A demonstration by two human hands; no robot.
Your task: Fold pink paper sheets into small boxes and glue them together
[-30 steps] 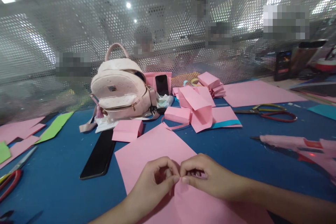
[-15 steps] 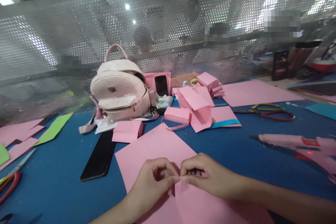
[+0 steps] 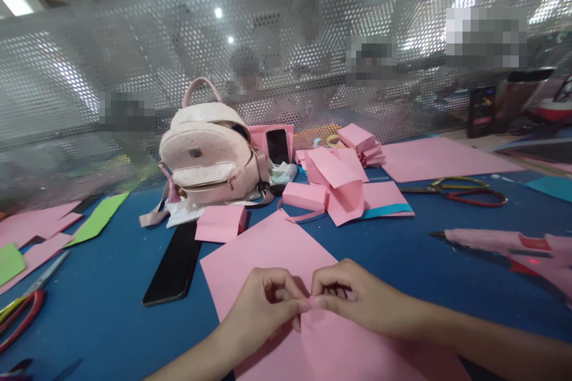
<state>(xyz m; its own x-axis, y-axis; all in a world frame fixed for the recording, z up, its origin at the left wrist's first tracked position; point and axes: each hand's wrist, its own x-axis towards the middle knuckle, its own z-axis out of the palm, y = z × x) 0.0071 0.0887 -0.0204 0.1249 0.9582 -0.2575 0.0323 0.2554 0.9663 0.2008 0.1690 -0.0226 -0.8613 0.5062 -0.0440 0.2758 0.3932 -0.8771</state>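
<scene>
A large sheet of pink paper lies on the blue table in front of me, with more pink paper under and in front of my hands. My left hand pinches the pink paper between thumb and forefinger. Right beside it, my right hand pinches the same spot, and the fingertips of both hands nearly touch. A small raised crease of paper shows between them. Whether it belongs to the large sheet or to a separate piece on top, I cannot tell.
A black phone lies left of the sheet, near a white backpack. Folded pink paper pieces are piled behind. Scissors and a pink glue gun lie at right. Other red-and-yellow-handled scissors are at the left edge.
The whole view has shifted slightly, so things appear a little farther right. Both hands keep their pinch on the pink paper, with hardly any movement against it.
</scene>
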